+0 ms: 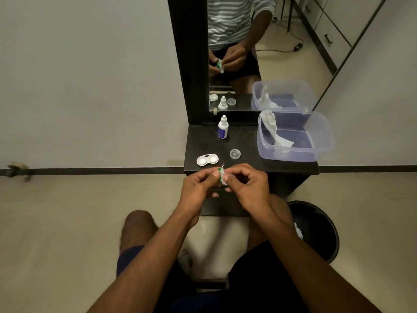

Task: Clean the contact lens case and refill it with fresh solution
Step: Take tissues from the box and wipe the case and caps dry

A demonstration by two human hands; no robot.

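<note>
Green plastic lens-case cap (218, 171), pinched in my left hand (198, 188); my right hand (248, 188) pinches a white tissue scrap (224, 177) against it. White two-well lens case (207, 159): on the black table (248, 163), just beyond my left hand, long axis crosswise. Solution bottle (223, 128) stands farther back, before the mirror (259, 41).

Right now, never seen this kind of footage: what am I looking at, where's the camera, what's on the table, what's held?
One picture, from a camera worn on a person's head, looking down at their bare hands; a mirror ahead reflects them. The left hand pinches a small green cap; the right hand presses a scrap of white tissue against it. On the black table lie an open white lens case, a solution bottle, a clear cap and a plastic tub holding tissue. A black bin stands on the floor.
</note>
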